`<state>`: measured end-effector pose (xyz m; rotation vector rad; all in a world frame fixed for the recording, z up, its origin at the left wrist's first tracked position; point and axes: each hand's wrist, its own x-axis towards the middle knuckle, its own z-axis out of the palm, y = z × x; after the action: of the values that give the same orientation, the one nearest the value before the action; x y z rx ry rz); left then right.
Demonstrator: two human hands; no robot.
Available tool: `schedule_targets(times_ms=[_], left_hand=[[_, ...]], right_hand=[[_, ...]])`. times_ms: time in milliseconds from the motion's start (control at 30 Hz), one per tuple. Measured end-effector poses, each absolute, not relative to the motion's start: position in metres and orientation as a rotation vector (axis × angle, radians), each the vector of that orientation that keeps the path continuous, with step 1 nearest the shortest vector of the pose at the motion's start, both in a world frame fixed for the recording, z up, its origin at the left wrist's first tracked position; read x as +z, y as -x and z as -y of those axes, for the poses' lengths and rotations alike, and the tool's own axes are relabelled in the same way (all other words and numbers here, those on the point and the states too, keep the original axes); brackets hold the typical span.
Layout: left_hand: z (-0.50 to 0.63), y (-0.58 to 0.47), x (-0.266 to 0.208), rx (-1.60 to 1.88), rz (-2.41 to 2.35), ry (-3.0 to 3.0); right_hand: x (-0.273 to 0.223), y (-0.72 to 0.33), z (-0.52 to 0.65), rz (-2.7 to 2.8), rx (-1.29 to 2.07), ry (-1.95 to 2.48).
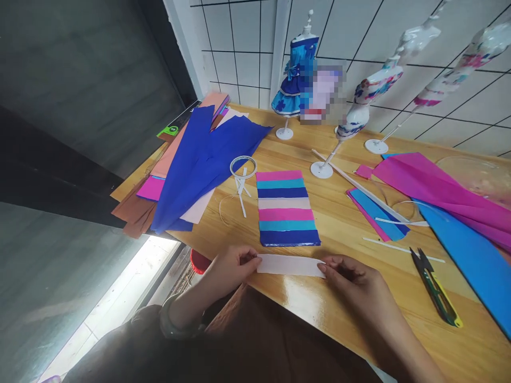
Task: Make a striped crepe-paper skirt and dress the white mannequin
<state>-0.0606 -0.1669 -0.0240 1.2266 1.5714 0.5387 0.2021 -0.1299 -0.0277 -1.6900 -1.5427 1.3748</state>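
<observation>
A white paper strip [290, 265] is stretched level between my two hands at the table's front edge. My left hand [242, 265] pinches its left end, and my right hand [345, 272] pinches the right end between thumb and fingers. Just beyond the strip lies a striped paper panel [285, 214] in bands of pink, turquoise, dark blue and pale white. A roll of narrow tape [243, 158] rests behind the panel's left corner, with several thin white strips [241, 191] beside it.
Yellow-handled thread snips [436, 290] lie on the wooden table [339, 213] at right, near folded paper pieces [377, 213] and pink sheets [439, 181]. Blue crepe paper [207, 159] covers the left side. Small dress forms stand at the back, one in a blue dress [301, 74].
</observation>
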Motion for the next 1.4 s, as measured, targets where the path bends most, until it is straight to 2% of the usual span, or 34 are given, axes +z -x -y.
schedule_targets(times_ms=[167,267,400,500,833,1133,1400], left_hand=[[0.158,0.067,-0.025,0.563,-1.709,-1.383],[0.150,0.065,-0.024,0.572,-1.824,-1.737],[0.144,0.062,-0.030,0.583,-1.641,-2.295],[0.140,0.062,-0.037,0.576,-1.547,-2.426],[0.129,0.068,-0.019,0.413,-1.503,-2.188],[0.152,0.060,-0.020,0.661,-1.366,-1.934],[0.158,0.045,-0.029,0.621,-1.365,-1.944]], right_hand=[[-0.024,-0.207,0.132,1.731,1.372,1.655],[-0.022,-0.214,0.134,1.801,1.383,1.658],[-0.022,-0.219,0.136,1.835,1.378,1.668],[-0.023,-0.219,0.137,1.824,1.385,1.643],[-0.020,-0.216,0.136,1.784,1.414,1.623],[-0.014,-0.213,0.140,1.632,1.378,1.657],[-0.016,-0.210,0.136,1.568,1.346,1.639]])
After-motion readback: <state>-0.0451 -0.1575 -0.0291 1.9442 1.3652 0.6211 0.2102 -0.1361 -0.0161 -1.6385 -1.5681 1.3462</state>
